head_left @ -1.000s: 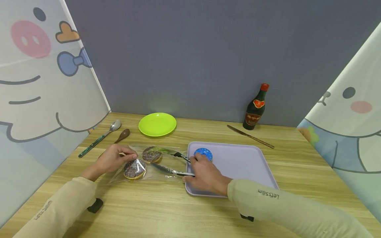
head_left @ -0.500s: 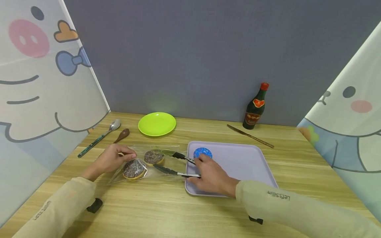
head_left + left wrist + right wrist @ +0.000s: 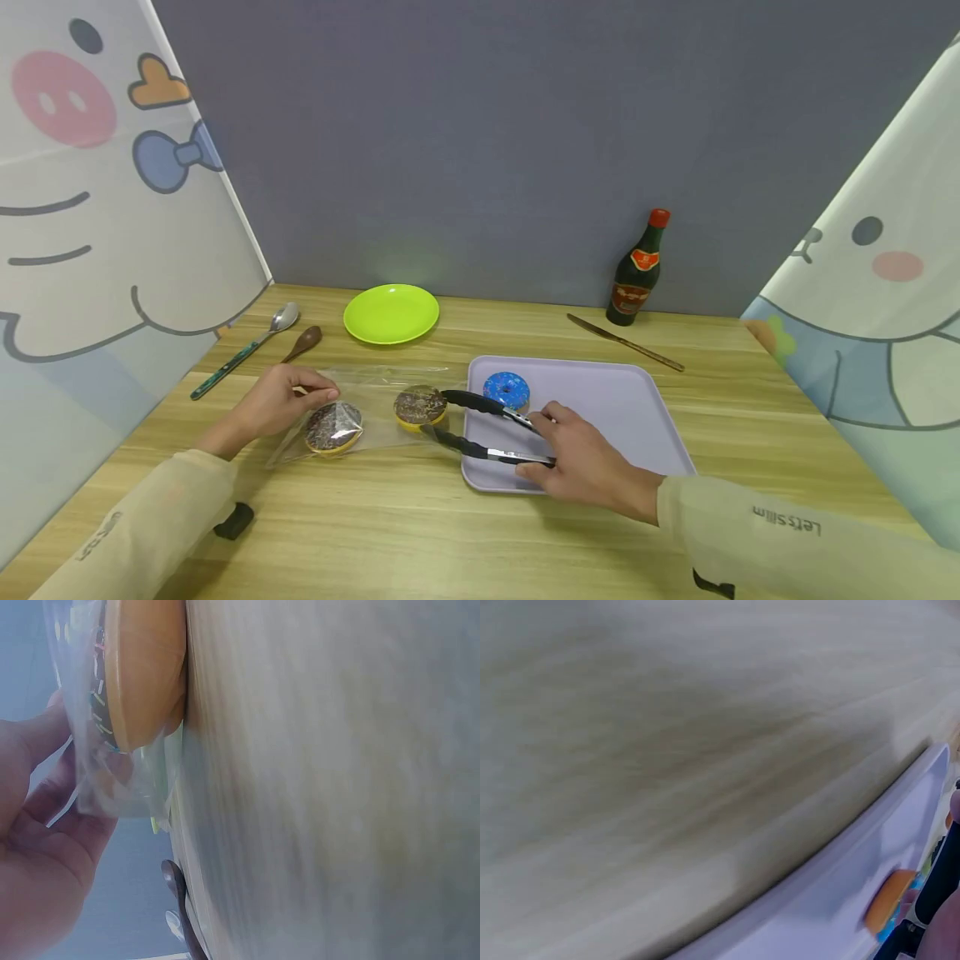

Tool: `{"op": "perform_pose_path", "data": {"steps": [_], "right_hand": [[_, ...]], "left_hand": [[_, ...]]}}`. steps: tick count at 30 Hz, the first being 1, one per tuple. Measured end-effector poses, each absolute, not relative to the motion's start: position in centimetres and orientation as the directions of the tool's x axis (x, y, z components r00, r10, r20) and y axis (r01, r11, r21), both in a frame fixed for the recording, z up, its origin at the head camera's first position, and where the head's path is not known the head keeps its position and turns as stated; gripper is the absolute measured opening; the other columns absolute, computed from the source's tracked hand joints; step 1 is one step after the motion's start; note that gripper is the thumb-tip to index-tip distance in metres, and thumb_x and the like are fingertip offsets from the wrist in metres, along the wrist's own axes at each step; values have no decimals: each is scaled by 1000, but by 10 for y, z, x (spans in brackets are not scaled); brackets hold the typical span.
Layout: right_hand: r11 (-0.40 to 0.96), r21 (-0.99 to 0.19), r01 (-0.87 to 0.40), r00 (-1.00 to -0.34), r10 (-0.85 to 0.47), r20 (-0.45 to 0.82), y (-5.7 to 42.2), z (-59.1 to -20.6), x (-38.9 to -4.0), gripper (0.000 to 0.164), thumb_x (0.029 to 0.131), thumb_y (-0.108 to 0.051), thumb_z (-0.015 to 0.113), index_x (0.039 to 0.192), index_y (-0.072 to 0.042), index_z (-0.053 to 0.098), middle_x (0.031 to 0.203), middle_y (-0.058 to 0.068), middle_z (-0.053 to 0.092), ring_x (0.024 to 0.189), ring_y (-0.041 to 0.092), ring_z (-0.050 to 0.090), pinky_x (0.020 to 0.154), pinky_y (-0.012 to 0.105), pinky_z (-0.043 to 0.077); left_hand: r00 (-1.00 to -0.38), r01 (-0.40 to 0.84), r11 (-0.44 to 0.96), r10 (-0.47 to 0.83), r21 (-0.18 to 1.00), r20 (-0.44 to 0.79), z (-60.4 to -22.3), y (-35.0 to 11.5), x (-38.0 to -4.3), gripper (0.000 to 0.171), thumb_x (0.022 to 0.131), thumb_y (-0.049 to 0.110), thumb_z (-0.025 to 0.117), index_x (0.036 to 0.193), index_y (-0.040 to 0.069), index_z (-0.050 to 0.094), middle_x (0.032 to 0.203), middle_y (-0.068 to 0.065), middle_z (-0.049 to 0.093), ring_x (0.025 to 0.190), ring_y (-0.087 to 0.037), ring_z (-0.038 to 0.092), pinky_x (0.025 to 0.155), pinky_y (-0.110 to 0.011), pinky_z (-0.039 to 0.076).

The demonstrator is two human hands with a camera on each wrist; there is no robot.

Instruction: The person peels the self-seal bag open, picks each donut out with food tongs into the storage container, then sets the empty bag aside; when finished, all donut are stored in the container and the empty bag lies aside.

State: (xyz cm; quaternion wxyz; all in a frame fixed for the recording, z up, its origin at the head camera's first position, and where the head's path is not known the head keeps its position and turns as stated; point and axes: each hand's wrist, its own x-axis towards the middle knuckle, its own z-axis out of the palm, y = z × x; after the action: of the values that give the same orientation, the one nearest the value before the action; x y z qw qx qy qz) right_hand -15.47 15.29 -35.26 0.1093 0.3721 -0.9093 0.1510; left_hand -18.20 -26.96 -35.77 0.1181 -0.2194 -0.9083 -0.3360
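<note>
While the L hand (image 3: 281, 404) pinches the clear bag (image 3: 375, 380) btwn thumb and fingers at its upper L part, the R hand (image 3: 588, 462) holds the black tongs (image 3: 480, 403), thumb on the near arm, fingers on the far one, arms well apart. Bag lies flat on the wooden table (image 3: 360, 525), its R end next to the lilac tray (image 3: 600, 404). One choc donut (image 3: 333, 429) sits inside by the L hand; a 2nd choc donut (image 3: 420, 406) lies near the R end, tong tips at its R edge; can't tell if they touch it or which side of the film they're on.

Handling, my guess: donuts look like toys, prob. light & fairly firm, w/ smooth sides that may slip; best hold = across the full width, low on the tan base, not on the topping. Bag film looks thin, floppy & slick, so it'd crumple or drag w/o a pinch; take it by a free edge, away from the donuts. Tongs: stiff metal arms, best held mid-arm.
</note>
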Motion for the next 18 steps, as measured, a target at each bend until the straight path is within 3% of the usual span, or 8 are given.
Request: {"op": "perform_pose_path", "data": {"steps": [8, 18], "right_hand": [[693, -219, -687, -721, -612, 325, 186, -354, -144, 59, 79, -38, 76, 117, 4, 61, 101, 0, 54, 82, 10, 51, 69, 31, 48], [672, -189, -716, -680, -608, 411, 219, -359, -130, 56, 74, -32, 81, 113, 4, 63, 100, -3, 53, 80, 6, 49, 66, 26, 46]], "left_hand": [[-844, 525, 670, 335, 524, 418, -358, -271, -183, 6, 80, 3, 75, 80, 8, 76, 82, 1, 70, 74, -4, 60, 59, -24, 51], [-838, 534, 675, 343, 508, 425, -359, -271, -183, 4, 81, 3, 74, 81, 6, 76, 82, 1, 70, 74, -4, 60, 59, -24, 50]]}}
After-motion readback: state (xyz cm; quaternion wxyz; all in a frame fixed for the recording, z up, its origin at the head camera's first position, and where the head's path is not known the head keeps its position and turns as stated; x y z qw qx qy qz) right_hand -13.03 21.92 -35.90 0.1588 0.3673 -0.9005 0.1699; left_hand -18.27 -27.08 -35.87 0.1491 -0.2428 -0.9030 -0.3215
